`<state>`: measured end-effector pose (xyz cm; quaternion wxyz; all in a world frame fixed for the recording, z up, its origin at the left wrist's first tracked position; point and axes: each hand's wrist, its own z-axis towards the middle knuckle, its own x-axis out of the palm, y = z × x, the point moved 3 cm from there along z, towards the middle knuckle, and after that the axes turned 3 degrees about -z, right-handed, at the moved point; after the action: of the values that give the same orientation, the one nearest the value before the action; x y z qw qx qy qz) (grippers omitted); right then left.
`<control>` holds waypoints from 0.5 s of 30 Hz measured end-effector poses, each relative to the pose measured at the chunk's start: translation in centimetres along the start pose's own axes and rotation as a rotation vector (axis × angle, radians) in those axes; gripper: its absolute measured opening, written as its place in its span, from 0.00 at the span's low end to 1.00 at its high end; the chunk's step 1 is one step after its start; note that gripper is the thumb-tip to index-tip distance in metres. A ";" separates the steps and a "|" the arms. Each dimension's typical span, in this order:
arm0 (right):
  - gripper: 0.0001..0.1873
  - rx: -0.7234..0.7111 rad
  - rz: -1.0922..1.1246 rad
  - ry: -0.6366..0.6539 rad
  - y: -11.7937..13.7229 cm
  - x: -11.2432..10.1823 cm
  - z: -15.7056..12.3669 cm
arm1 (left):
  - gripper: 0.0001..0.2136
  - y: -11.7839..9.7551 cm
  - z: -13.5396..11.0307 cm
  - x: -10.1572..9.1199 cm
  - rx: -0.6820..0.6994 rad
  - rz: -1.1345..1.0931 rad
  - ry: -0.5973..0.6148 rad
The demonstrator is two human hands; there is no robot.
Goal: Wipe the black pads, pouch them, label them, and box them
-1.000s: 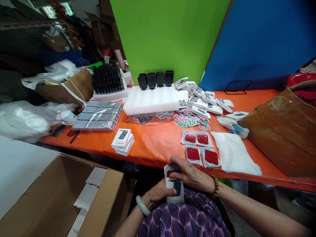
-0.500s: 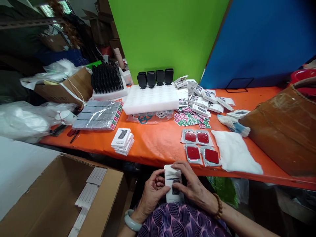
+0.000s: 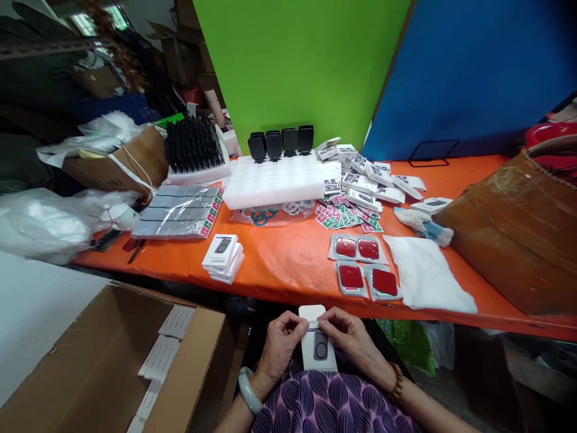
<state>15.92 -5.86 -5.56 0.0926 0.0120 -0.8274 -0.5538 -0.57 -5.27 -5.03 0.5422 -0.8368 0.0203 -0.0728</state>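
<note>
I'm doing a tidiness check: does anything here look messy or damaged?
The heap of white boxes near the back looks messy: they lie at mixed angles, overlapping, unlike the small stack at left. In front, red and green cards lie scattered. No damage shows on the visible part of the held box.

Left hand (image 3: 276,347) and right hand (image 3: 357,346) pinch white box (image 3: 308,355) near flap (image 3: 311,311), bottom center. Orange tabletop (image 3: 279,258) mid-frame: box stack (image 3: 220,252) center-left, red pads (image 3: 384,281) center-right. Carton (image 3: 192,373) lower left.

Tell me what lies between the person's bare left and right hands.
In the head view, a printed, white rectangular cardboard box lies there, with fingertips of the left hand and right hand at its flap end.
</note>
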 end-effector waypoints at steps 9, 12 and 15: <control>0.22 -0.051 0.301 -0.083 0.6 0.4 1.0 | 0.12 -1.7 0.9 0.6 0.148 -0.106 -0.058; 0.22 -0.046 0.243 0.012 0.6 0.4 1.1 | 0.19 -1.4 1.3 0.5 0.043 -0.190 0.051; 0.12 -0.203 -0.052 0.023 1.1 0.0 0.7 | 0.10 -1.2 1.2 0.0 0.055 -0.064 0.044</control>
<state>15.93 -4.84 -4.82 0.0886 0.0306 -0.7652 -0.6369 -0.48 -3.70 -4.42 0.5620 -0.8200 0.0034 -0.1089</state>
